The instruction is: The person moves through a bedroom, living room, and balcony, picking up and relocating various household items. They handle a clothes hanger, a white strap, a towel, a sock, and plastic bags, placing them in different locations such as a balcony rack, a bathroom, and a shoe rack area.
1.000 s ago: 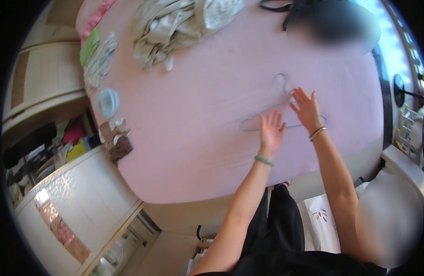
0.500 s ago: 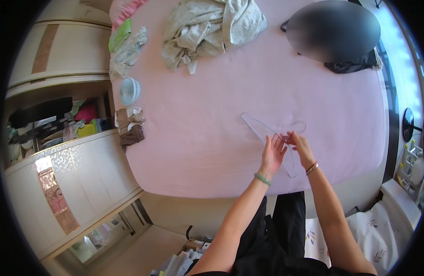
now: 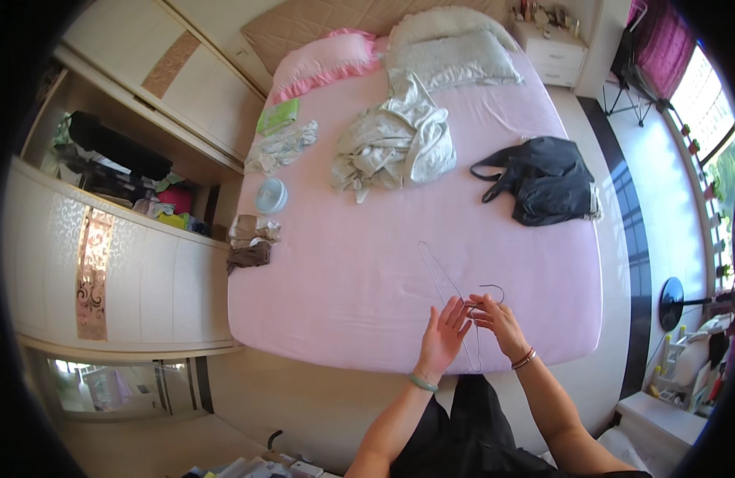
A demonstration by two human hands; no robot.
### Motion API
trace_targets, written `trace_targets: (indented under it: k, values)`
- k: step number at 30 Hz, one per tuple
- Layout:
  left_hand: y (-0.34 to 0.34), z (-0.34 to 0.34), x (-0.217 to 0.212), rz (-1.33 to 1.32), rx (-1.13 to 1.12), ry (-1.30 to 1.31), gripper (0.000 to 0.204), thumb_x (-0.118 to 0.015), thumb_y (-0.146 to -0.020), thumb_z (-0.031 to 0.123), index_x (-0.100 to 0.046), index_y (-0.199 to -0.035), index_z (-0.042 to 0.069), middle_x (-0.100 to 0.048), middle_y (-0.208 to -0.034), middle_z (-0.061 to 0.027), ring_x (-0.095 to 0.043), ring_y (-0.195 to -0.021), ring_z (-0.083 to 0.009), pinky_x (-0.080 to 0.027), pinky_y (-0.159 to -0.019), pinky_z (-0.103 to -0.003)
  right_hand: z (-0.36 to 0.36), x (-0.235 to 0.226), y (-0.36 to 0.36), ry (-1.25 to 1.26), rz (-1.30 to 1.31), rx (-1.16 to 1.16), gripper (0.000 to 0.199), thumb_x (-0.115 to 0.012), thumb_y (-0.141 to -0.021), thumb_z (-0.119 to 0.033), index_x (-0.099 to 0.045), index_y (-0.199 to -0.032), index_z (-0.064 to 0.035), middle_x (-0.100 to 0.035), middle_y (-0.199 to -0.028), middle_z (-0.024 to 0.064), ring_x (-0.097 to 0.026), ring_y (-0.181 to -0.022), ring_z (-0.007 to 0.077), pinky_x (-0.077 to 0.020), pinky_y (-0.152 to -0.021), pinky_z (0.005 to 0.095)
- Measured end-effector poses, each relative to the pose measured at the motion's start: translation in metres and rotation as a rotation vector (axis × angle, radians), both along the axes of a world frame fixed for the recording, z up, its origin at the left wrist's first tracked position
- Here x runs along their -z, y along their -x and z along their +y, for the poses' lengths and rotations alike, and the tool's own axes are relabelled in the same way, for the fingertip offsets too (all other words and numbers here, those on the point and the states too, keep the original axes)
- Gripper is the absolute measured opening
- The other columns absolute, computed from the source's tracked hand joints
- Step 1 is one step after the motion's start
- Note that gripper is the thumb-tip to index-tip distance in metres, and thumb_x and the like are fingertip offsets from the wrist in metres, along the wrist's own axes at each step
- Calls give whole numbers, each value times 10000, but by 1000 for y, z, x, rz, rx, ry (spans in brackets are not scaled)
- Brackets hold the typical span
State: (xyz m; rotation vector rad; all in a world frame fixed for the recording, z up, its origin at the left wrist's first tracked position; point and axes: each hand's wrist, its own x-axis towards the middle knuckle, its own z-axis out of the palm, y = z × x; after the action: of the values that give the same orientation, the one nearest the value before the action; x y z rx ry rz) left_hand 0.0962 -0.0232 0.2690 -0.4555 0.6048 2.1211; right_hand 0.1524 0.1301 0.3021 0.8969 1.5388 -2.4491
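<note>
Wire hanger (image 3: pixel 448 276): over pink bed (image 3: pixel 336 291), slanted, contact unclear. Left hand (image 3: pixel 442 338) loosely open, fingertips at wire; right hand (image 3: pixel 503 325) fingers curled near hook (image 3: pixel 501 291), grip cannot be told. Step, judged: turning hanger. Next calls for firm pinch. Versus one second ago: hanger swung from crosswise, hands closer.

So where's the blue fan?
The blue fan is at the left edge of the bed in the head view, between brown clothes and crumpled pale cloth.

Black trousers (image 3: pixel 473 414) and a black top (image 3: pixel 495 470) leave the forearms (image 3: pixel 549 406) bare; a rounded green bangle (image 3: pixel 422 382) rings the left wrist (image 3: pixel 428 372), thin reddish and pale bands (image 3: pixel 524 358) the right wrist (image 3: pixel 521 353).
</note>
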Motion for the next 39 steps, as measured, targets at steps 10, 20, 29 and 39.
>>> trace_targets:
  k: [10, 20, 29, 39]
  values:
    - [-13, -90, -117, 180, -220, -105, 612, -267, -1028, 502, -337, -1471, 86, -365, -1509, -80, -340, -1388, -217, -273, -1151, -395, -70, -94, 13, 206, 198, -248, 588, -442, -995, -471, -477, -1358, -10, -523, -1355, 79, -528, -1180, 219, -456, -958, 382]
    - [-56, -266, -170, 309, -651, -111, 606, -263, -1023, 516, -331, -1482, 126, -358, -1520, -70, -319, -1404, -203, -246, -1154, -390, -242, -142, 52, 364, 174, -652, 666, -389, -977, -571, -433, -1394, -53, -528, -1347, 91, -531, -1173, 253, -431, -970, 431]
    - [-86, -454, -189, 498, -956, -133, 658, -277, -1013, 534, -216, -1523, 122, -217, -1580, -95, -182, -1461, -241, -164, -1188, -451, -434, -172, 66, 393, 165, -777, 655, -357, -973, -604, -474, -1354, -85, -567, -1309, 72, -538, -1146, 196, -420, -883, 341]
    - [-113, -652, -190, 488, -1247, -263, 644, -250, -1015, 538, -242, -1520, 139, -226, -1582, -81, -165, -1470, -228, -128, -1193, -432, -649, -186, 84, 491, 118, -913, 632, -333, -990, -585, -490, -1334, -79, -594, -1269, 91, -557, -1087, 199, -428, -857, 343]
